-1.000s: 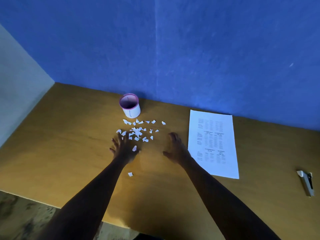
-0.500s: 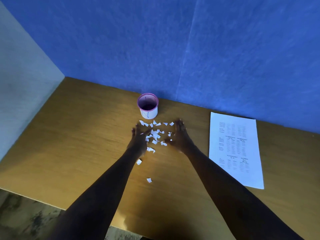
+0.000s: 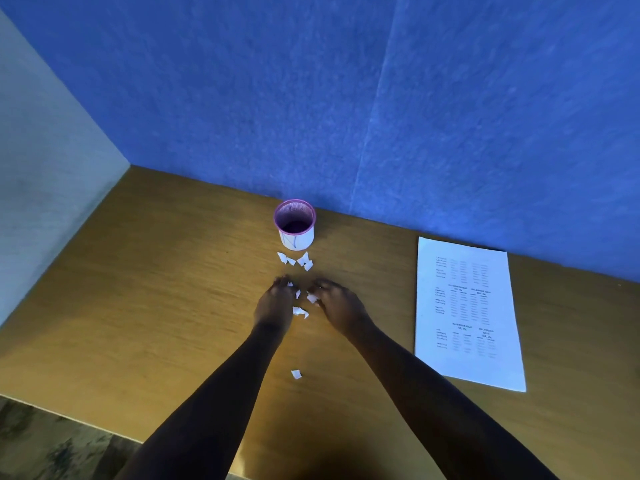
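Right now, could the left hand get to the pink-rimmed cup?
Probably yes. The left hand is just short of the pink-rimmed cup, and only a few paper scraps lie flat on the wooden table between them; nothing upright stands in the way.

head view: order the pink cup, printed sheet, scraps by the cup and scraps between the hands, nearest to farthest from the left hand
From the left hand:
1. scraps between the hands, right beside it
2. scraps by the cup, just beyond
3. pink cup, by the wall
4. printed sheet, far right
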Demonstrator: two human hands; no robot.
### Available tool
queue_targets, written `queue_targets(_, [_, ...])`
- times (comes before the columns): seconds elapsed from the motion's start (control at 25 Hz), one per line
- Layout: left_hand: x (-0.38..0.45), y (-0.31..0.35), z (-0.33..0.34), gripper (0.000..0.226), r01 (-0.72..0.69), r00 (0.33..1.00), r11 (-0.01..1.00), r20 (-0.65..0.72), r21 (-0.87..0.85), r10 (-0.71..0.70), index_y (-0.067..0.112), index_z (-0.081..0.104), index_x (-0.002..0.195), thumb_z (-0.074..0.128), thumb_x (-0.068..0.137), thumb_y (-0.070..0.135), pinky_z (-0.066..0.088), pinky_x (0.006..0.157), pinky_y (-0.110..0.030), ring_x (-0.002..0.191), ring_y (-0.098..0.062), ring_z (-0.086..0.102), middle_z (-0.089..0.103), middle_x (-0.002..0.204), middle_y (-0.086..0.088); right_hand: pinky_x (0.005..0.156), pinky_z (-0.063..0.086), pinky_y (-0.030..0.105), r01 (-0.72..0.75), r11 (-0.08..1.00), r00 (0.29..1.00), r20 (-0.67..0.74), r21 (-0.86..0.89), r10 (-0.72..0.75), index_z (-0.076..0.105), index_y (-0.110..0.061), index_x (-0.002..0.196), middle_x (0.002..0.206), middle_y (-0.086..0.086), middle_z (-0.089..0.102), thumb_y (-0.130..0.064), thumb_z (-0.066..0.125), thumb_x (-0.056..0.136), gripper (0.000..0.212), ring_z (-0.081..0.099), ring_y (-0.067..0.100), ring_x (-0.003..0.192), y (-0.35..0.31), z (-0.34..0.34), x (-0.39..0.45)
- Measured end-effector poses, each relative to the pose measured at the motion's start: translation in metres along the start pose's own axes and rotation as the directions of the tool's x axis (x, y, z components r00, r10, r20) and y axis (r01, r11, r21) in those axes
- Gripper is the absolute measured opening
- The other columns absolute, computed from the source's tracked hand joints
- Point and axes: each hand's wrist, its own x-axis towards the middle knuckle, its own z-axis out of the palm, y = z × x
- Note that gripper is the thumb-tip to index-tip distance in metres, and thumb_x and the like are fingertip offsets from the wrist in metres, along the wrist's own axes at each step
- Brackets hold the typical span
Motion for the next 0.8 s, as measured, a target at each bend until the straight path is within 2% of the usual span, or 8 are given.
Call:
queue_targets(0.04, [-0.005,0.002,-0.002,0.041,0.040,0.999,0.996,0.000,-0.075,-0.040,0.009,0.056,0.138,0.050,0.098,0.002,0.052,0.096,-0.031,0.121,-0.025,0.061,0.058,0.139,-0.009,0.095,0.051,0.031,0.008,0.999,1.000,0.002,-0.036,-0.008,0.061,-0.016,0.131,0.137,0.003,0.059,-0.024,0.057,0.096,0.035,0.059,0.019,0.122,0.001,-0.003,-0.001])
queue_targets(0.16, [-0.014,-0.003,-0.002,0.038,-0.054,0.998,0.997,-0.043,-0.060,0.052,0.007,0.062,0.129,0.051,0.094,-0.003,0.055,0.091,-0.029,0.112,-0.023,0.064,0.062,0.127,-0.010,0.089,0.053,0.030,0.035,0.996,0.999,0.006,-0.086,-0.034,0.068,-0.011,0.119,0.123,0.007,0.065,-0.016,0.066,0.090,0.030,0.064,0.022,0.111,0.002,-0.005,-0.006])
queue_targets(0.24, [-0.013,-0.001,-0.008,0.031,0.035,0.999,0.988,-0.017,-0.147,-0.038,0.006,0.068,0.118,0.054,0.092,-0.003,0.055,0.085,-0.030,0.105,-0.024,0.066,0.067,0.117,-0.012,0.086,0.053,0.030,0.004,0.999,1.000,0.001,-0.034,-0.004,0.070,-0.009,0.111,0.117,0.008,0.066,-0.009,0.061,0.091,0.022,0.065,0.023,0.104,0.003,-0.007,-0.009])
queue_targets(0.32, [-0.010,0.003,-0.017,0.024,0.090,0.994,0.960,-0.030,-0.266,-0.101,0.007,0.075,0.106,0.059,0.090,0.000,0.057,0.080,-0.030,0.097,-0.023,0.069,0.073,0.108,-0.010,0.078,0.055,0.030,-0.074,0.994,0.997,-0.029,0.084,0.077,0.072,-0.009,0.098,0.104,0.007,0.069,-0.008,0.057,0.091,0.016,0.068,0.021,0.090,0.003,-0.011,-0.013])
queue_targets(0.4, [-0.004,0.004,-0.027,0.018,0.132,0.985,0.901,-0.045,-0.413,-0.164,0.009,0.080,0.097,0.066,0.087,0.003,0.053,0.074,-0.021,0.087,-0.017,0.071,0.078,0.099,-0.007,0.062,0.054,0.024,-0.203,0.932,0.972,-0.052,0.301,0.229,0.073,-0.010,0.082,0.083,0.004,0.072,-0.009,0.059,0.088,0.015,0.067,0.010,0.067,0.008,-0.011,-0.016])
queue_targets(0.52, [0.007,0.017,-0.055,0.012,0.178,0.954,0.757,-0.077,-0.629,-0.289,0.009,0.081,0.093,0.077,0.082,0.012,0.052,0.072,-0.020,0.079,-0.014,0.072,0.079,0.090,-0.008,0.048,0.038,0.018,-0.328,0.777,0.909,-0.043,0.538,0.414,0.072,-0.007,0.069,0.057,0.003,0.064,-0.009,0.062,0.082,0.016,0.048,0.002,0.044,0.015,-0.014,-0.021])
queue_targets(0.68, [0.039,0.037,-0.101,0.025,0.248,0.910,0.482,0.031,-0.840,-0.414,0.007,0.079,0.097,0.084,0.073,0.012,0.058,0.081,-0.036,0.081,-0.021,0.071,0.077,0.087,-0.010,0.050,0.036,0.010,-0.363,0.731,0.876,-0.055,0.577,0.479,0.074,-0.008,0.072,0.056,-0.003,0.062,-0.013,0.068,0.082,0.012,0.049,0.002,0.047,0.021,-0.020,-0.026])
queue_targets(0.8, [0.068,0.045,-0.123,0.040,0.328,0.902,0.536,0.089,-0.778,-0.423,0.002,0.074,0.103,0.088,0.067,0.015,0.061,0.076,-0.033,0.090,-0.024,0.070,0.073,0.097,-0.010,0.054,0.040,0.007,-0.366,0.704,0.866,-0.055,0.608,0.498,0.076,-0.010,0.078,0.064,-0.001,0.070,-0.015,0.070,0.081,0.008,0.058,0.005,0.055,0.022,-0.021,-0.028])
